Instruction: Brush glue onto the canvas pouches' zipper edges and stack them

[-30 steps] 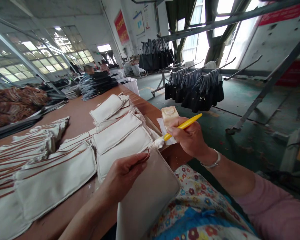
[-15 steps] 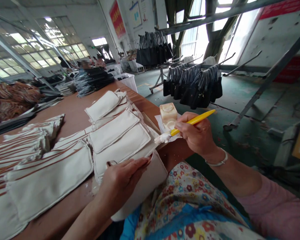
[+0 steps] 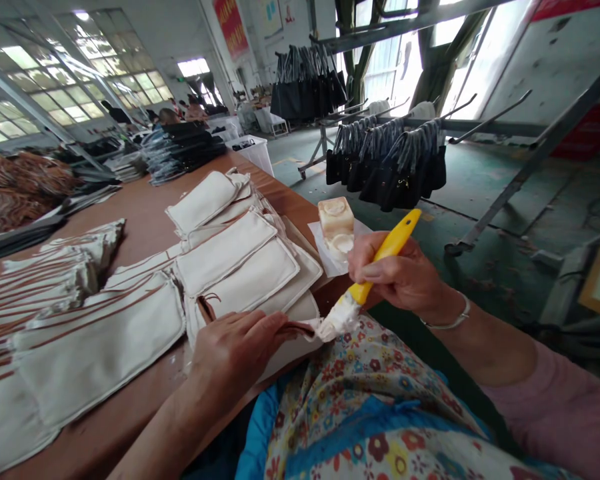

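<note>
Now the brush (image 3: 397, 233) has been swung down vs. half a sec ago: its white-coated bristles (image 3: 339, 320) were then held above the L hand, near the paper (image 3: 330, 263), w/ the yellow handle lying flatter; now they're brought to the free end of a brown strip (image 3: 300, 327), and the handle is tipped up more steeply. More of the strip is shown past the L fingers than in the prev. frame, and less of the white panel (image 3: 287, 355) is seen below them. L hand (image 3: 237, 347) is held back-up, fingers pointed right, forearm brought in from bottom L; its grip is closed w/ the strip pinched at the fingers, just off the near edge of the worktop (image 3: 145, 190). R hand (image 3: 397, 270) is held a bit higher, wrist w/ bracelet (image 3: 453, 320), forearm brought in from the R; its grip is clamped round the brush handle. The block-like cream container (image 3: 336, 215) is set by the paper, near the R hand; stacked white pieces (image 3: 225, 250) are placed beyond the L hand. L thumb is hidden under the hand, and most of the panel is covered by hand and forearm. L forearm is cut off at the bottom, pink sleeve (image 3: 555, 393) at the R edge. Whether bristles & strip are actually touching can't be told for sure.
</note>
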`<state>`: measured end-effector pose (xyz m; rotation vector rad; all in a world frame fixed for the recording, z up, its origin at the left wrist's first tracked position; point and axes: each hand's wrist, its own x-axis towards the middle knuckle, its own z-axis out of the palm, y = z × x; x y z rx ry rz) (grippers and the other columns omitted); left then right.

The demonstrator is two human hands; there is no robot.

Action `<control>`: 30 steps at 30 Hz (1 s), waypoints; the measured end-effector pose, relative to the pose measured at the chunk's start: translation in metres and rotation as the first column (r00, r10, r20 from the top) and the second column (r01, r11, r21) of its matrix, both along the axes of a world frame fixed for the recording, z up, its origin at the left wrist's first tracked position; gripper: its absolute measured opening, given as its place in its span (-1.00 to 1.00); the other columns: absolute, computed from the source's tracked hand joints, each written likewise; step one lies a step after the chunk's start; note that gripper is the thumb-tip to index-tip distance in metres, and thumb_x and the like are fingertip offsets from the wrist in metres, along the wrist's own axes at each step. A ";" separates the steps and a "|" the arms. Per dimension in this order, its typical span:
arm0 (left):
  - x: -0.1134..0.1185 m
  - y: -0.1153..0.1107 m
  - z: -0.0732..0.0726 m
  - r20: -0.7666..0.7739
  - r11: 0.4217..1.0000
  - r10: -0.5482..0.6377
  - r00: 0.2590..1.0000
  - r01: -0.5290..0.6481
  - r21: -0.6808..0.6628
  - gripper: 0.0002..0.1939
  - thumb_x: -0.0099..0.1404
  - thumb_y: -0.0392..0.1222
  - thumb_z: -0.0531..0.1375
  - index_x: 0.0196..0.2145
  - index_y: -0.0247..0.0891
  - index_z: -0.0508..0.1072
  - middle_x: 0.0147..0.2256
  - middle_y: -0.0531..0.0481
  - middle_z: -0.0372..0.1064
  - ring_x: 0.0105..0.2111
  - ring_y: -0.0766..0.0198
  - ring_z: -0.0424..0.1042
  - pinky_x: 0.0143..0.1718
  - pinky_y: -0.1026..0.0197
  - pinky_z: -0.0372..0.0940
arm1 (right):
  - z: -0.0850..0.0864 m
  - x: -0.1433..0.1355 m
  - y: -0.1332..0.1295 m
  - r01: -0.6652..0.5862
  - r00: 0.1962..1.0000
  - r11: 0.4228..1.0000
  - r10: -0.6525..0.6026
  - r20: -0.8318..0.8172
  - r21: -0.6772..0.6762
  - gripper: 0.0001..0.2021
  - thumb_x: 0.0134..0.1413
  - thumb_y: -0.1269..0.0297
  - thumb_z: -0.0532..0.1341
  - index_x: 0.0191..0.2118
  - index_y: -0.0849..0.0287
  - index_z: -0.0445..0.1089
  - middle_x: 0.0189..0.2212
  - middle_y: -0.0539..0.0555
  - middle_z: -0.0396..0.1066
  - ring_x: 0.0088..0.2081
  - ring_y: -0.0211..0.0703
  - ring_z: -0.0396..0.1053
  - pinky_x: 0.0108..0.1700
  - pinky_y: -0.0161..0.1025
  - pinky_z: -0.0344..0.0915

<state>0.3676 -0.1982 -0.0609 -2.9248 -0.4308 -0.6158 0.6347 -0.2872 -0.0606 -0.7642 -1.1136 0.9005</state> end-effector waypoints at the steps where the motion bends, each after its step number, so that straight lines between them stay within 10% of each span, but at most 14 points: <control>1: 0.000 0.001 -0.001 0.000 1.000 -0.001 1.000 0.001 0.000 -0.81 0.42 -0.06 0.15 -0.26 -0.14 0.53 -0.52 0.09 0.48 -0.53 0.36 0.46 -0.45 0.31 0.27 | 0.000 0.002 0.001 0.058 0.998 0.998 -0.058 -0.026 0.013 -0.90 -0.06 0.36 0.27 -0.53 0.18 0.41 -0.66 -0.09 0.23 -0.68 -0.38 0.01 -0.62 -0.35 -0.05; 4: -0.001 0.003 -0.004 0.003 1.000 -0.012 1.000 0.012 0.006 -0.85 0.40 -0.08 0.19 -0.23 -0.15 0.52 -0.49 0.09 0.49 -0.50 0.36 0.46 -0.43 0.32 0.27 | -0.004 0.000 0.007 0.201 0.979 0.979 -0.200 -0.036 0.020 -0.86 -0.03 0.35 0.26 -0.55 0.18 0.39 -0.71 -0.11 0.17 -0.68 -0.38 0.00 -0.60 -0.35 -0.05; 12: 0.008 0.017 0.005 -0.047 0.977 -0.063 0.997 0.071 0.203 -0.72 0.39 0.02 0.19 -0.38 -0.21 0.42 -0.56 0.11 0.34 -0.57 0.38 0.31 -0.48 0.25 0.12 | -0.009 -0.006 -0.009 -0.003 0.977 0.998 -0.009 -0.211 -0.056 -0.91 -0.04 0.37 0.26 -0.50 0.19 0.46 -0.75 -0.11 0.09 -0.70 -0.36 -0.05 -0.63 -0.33 -0.09; 21: 0.013 0.018 0.086 -0.103 0.752 -0.488 0.867 0.478 0.454 -0.91 0.39 -0.17 0.17 -0.24 -0.24 0.37 -0.45 0.04 0.42 -0.49 0.30 0.35 -0.41 0.17 0.17 | 0.010 0.030 -0.023 0.175 0.892 0.984 -0.163 -0.422 -0.009 -0.90 0.00 0.36 0.24 -0.49 0.18 0.44 -0.71 -0.08 0.04 -0.68 -0.35 -0.13 -0.63 -0.30 -0.06; 26: -0.047 0.057 0.083 -0.329 0.818 -0.343 0.880 0.452 0.356 -0.83 0.41 -0.34 0.08 -0.12 -0.20 0.43 -0.25 -0.04 0.52 -0.27 0.23 0.46 -0.18 0.14 0.30 | -0.006 0.040 -0.022 0.225 0.867 0.971 -0.235 -0.440 -0.075 -0.93 -0.04 0.36 0.26 -0.49 0.15 0.43 -0.71 -0.08 0.03 -0.68 -0.34 -0.15 -0.66 -0.30 -0.10; 30: -0.129 0.120 0.065 -0.373 0.941 -0.009 0.928 0.134 0.311 -0.61 0.46 -0.31 -0.07 0.07 -0.06 0.42 0.00 -0.03 0.50 -0.11 0.20 0.47 -0.10 0.18 0.32 | -0.022 0.038 -0.009 0.180 0.840 0.965 -0.251 -0.480 -0.190 -0.92 -0.08 0.33 0.25 -0.53 0.14 0.40 -0.72 -0.10 0.01 -0.69 -0.34 -0.17 -0.67 -0.33 -0.10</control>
